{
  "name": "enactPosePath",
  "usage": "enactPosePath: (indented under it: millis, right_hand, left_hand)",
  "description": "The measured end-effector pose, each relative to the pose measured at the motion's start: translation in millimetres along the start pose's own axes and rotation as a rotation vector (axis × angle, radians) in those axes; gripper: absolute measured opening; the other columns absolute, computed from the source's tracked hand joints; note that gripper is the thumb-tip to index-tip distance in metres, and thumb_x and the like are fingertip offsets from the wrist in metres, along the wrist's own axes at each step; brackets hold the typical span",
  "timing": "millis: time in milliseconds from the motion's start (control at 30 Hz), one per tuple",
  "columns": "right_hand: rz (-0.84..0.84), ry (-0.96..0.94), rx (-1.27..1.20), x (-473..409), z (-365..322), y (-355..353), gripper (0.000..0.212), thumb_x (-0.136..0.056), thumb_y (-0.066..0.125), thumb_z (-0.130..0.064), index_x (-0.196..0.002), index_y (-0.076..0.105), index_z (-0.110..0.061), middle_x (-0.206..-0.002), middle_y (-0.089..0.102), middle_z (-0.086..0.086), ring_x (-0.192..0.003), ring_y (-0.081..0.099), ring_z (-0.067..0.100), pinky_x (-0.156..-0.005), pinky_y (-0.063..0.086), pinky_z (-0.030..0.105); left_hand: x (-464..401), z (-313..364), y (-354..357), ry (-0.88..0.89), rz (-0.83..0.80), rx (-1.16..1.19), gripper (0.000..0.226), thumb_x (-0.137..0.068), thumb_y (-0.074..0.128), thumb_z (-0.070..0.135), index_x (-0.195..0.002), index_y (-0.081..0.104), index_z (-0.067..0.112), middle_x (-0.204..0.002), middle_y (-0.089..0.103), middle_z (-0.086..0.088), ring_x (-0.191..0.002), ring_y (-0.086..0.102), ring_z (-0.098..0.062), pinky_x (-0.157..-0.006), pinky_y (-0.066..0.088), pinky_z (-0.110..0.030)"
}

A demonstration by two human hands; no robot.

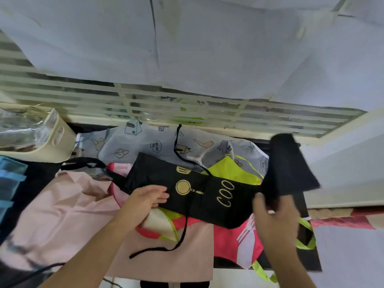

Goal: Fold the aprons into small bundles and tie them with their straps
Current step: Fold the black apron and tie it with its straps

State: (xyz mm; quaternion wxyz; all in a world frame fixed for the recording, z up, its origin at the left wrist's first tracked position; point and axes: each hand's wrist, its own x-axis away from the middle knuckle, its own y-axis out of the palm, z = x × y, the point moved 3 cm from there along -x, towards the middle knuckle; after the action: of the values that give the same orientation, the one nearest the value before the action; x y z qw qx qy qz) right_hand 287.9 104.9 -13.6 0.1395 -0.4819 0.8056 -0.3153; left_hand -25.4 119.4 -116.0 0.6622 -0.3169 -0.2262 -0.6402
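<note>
Black fabric apron with gold print (187, 183) lies partly folded across a heap of other aprons. The right hand (272, 217) pinches its raised black end, grip clamped; the left hand (149, 197), fingers straight and apart, presses the opposite end flat. Beneath that grip spreads a pale pink apron (62, 208); behind, a grey cartoon-printed apron (149, 142).

Dark table (309, 265) w/ pile of aprons: pink (62, 221), grey print (145, 146), red (230, 240); cream bin (52, 146) at left.
</note>
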Motion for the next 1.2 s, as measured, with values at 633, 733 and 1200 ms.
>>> enactPosePath:
  millis: [633, 733, 1200]
  right_hand:
    - [-0.232, 0.001, 0.310, 52, 62, 128, 0.045, -0.090, 0.064, -0.013, -0.133, 0.050, -0.009, -0.123, 0.049, 0.005, -0.116, 0.049, 0.028, -0.100, 0.044, 0.039]
    - [-0.293, 0.265, 0.230, 40, 82, 120, 0.039, -0.094, 0.069, -0.024, -0.126, 0.051, -0.011, -0.120, 0.056, 0.004, -0.114, 0.055, 0.028, -0.095, 0.049, 0.044]
    - [-0.427, 0.361, -0.159, 8, 82, 109, 0.005, -0.102, 0.060, -0.012, -0.100, 0.063, -0.015, -0.077, 0.059, 0.009, -0.055, 0.052, 0.023, -0.048, 0.046, 0.031]
  left_hand:
    - [-21, 32, -66, 0.287, 0.358, -0.537, 0.047, -0.101, 0.058, 0.007, -0.144, 0.055, 0.025, -0.134, 0.067, -0.006, -0.130, 0.059, -0.028, -0.107, 0.049, -0.045]
    - [-23, 33, -68, 0.330, 0.411, -0.619, 0.044, -0.102, 0.058, 0.007, -0.143, 0.056, 0.020, -0.130, 0.069, -0.011, -0.126, 0.061, -0.032, -0.102, 0.049, -0.045]
    - [-45, -1, -81, 0.215, 0.356, -0.851, 0.063, -0.090, 0.075, 0.037, -0.144, 0.052, 0.016, -0.139, 0.052, -0.009, -0.131, 0.052, -0.031, -0.112, 0.044, -0.050]
